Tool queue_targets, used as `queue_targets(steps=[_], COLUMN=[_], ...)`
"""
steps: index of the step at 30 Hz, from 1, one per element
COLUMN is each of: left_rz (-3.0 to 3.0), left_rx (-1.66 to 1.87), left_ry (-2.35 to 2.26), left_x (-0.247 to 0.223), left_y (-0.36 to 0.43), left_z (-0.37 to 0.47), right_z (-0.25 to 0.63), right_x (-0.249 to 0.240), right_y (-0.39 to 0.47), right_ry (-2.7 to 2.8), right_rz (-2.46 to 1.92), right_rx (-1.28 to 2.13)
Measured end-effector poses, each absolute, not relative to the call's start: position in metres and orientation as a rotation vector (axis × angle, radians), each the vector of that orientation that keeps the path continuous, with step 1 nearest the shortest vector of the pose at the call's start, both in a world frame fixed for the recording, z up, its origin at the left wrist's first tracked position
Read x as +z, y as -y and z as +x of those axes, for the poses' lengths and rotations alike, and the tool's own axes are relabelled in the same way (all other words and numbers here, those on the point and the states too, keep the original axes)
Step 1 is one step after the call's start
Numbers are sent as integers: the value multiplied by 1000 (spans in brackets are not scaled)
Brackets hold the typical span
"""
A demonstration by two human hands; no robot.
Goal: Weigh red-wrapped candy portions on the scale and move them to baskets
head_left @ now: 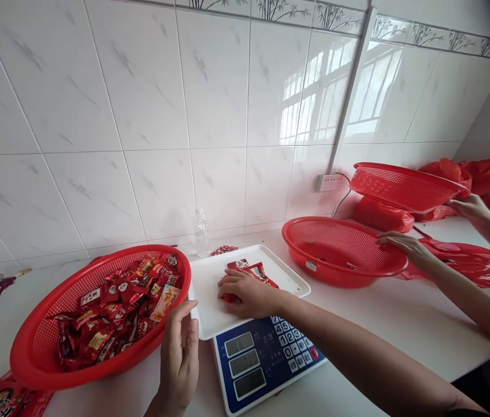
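Observation:
My right hand (pixel 249 294) rests over the white tray (pixel 210 275) of a digital scale (pixel 271 370), its fingers curled on a small red packet that is mostly hidden. More red packets (pixel 260 273) lie on the tray just beyond the fingers. At the tray's front left corner, my left hand (pixel 179 353) is raised with thumb and fingers apart and nothing between them. Left of it stands a red basket (pixel 32 359) holding several small red packets (pixel 110 313).
A clear plastic bottle (pixel 202 233) stands by the wall. On the right, another person's hands hold a raised red basket (pixel 405 185) and touch a lower one (pixel 340 255) with a few small items inside. Red bags (pixel 457 260) lie beyond. A red package (pixel 6 397) is at bottom left.

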State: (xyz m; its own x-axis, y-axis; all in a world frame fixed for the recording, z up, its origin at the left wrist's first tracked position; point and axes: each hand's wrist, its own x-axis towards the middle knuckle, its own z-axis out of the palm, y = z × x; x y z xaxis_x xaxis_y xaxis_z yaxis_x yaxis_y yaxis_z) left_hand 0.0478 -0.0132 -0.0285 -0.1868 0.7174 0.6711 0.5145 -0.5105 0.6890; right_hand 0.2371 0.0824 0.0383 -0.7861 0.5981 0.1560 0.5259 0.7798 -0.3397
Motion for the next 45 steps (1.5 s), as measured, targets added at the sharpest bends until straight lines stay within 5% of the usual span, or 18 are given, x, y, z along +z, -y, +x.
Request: queue_targets(steps=[14, 26, 45], left_rz=[1802, 1753, 1710], left_rx=[1724, 1681, 1738], left_ry=[-1455, -1455, -1434], left_x=[-24, -25, -20], left_y=[15, 13, 15], left_z=[50, 47, 46], right_z=[277, 279, 282], right_x=[37, 55, 36], right_y=[-123, -106, -112], right_ry=[2561, 2779, 2263], right_rz=[-1248, -1010, -1301], right_rx=[466, 583, 232])
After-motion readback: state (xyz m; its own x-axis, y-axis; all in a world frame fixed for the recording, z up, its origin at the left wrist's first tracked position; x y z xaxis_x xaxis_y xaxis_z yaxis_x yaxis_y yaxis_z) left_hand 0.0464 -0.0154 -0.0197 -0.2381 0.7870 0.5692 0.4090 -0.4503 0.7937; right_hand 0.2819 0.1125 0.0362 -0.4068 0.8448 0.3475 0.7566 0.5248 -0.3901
